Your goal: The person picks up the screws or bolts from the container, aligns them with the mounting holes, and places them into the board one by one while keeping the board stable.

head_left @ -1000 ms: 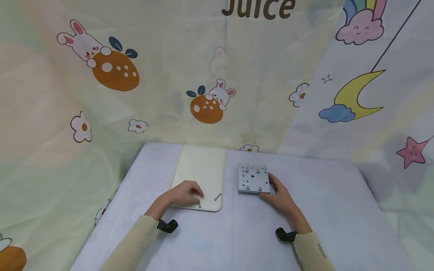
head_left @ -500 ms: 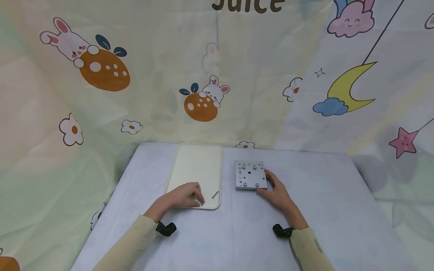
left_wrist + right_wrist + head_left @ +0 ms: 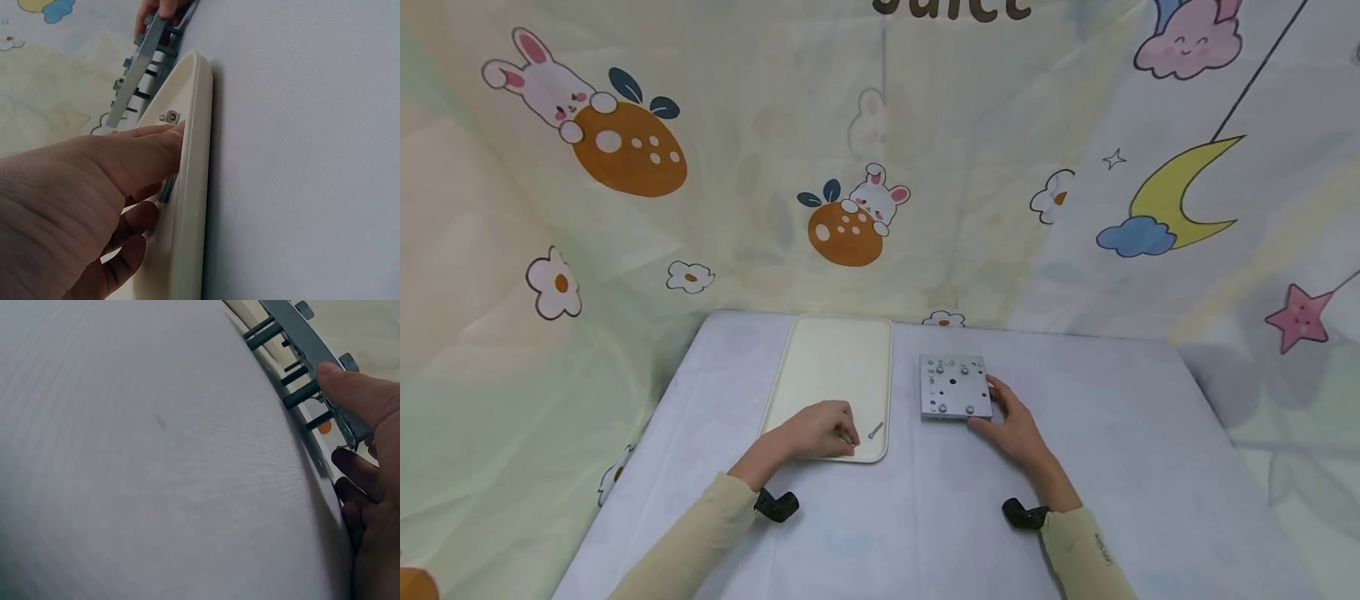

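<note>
In the head view my left hand is over the near end of a cream tray. Its thumb and fingers pinch a bolt, whose threaded shank shows below the thumb in the left wrist view. A second bolt lies in the tray just right of the fingers. To the right of the tray, my right hand grips the right edge of a square grey metal plate. Bolt heads stand on the plate's top, and threaded shanks stick out beneath it in the right wrist view.
A white cloth covers the table. Behind it hangs a printed curtain with rabbits, fruit and a moon. A black wrist camera sits on the left wrist and another black camera on the right.
The left thumb and fingers have closed on the bolt in the tray, and the hand has shifted slightly right. The right hand keeps its grip on the plate. The head view has shifted a little.
</note>
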The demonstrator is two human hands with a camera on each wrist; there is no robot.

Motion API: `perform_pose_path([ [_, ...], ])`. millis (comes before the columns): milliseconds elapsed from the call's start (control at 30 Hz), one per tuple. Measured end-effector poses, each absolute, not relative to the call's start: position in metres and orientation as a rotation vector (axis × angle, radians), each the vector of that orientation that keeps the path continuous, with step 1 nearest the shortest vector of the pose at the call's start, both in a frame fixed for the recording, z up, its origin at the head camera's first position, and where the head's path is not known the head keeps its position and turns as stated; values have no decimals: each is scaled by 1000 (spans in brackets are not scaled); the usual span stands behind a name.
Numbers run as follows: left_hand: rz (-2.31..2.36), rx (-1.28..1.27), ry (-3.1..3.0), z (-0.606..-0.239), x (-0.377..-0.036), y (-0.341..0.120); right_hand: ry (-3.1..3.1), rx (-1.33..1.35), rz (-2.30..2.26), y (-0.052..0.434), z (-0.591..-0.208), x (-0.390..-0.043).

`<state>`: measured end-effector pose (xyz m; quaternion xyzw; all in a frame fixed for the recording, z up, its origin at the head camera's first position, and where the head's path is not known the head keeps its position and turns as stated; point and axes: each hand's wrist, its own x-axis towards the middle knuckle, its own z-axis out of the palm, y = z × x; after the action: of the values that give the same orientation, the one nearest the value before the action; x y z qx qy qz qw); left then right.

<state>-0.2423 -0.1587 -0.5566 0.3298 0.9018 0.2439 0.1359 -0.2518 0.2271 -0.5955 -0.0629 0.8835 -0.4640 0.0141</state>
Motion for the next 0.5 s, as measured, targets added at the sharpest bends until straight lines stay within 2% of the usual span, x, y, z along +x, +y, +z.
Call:
perform_pose_path([
  [233,760,993,2629,-560,-247,-159,2735,-162,-1485,227,-592,-249],
  [500,965,903,2704,-555,-256,-144,2730,-177,-1486,227,-593,-253],
])
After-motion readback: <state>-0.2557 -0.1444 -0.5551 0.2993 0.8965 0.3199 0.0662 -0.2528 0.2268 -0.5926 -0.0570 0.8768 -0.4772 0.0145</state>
